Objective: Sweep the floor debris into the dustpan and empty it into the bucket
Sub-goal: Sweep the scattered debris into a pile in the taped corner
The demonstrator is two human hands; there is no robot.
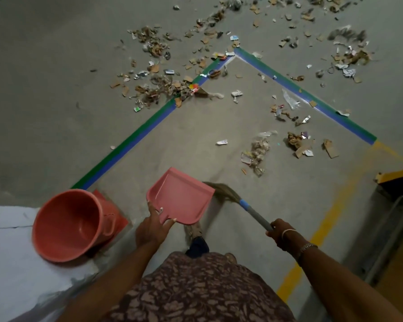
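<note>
- left hand (153, 228) pinches the pink dustpan (180, 197) by its near edge, lower centre
- right hand (280, 231) curled round the broom (254, 211) handle
- bucket (72, 225) sits lower left

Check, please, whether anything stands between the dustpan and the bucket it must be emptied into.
Nothing visible does. The dustpan, held in the left hand, is just right of the bucket, with an open gap between them.

Bucket (72, 225) left of dustpan (180, 196); broom (228, 191) right; debris (163, 87) ahead.
</note>
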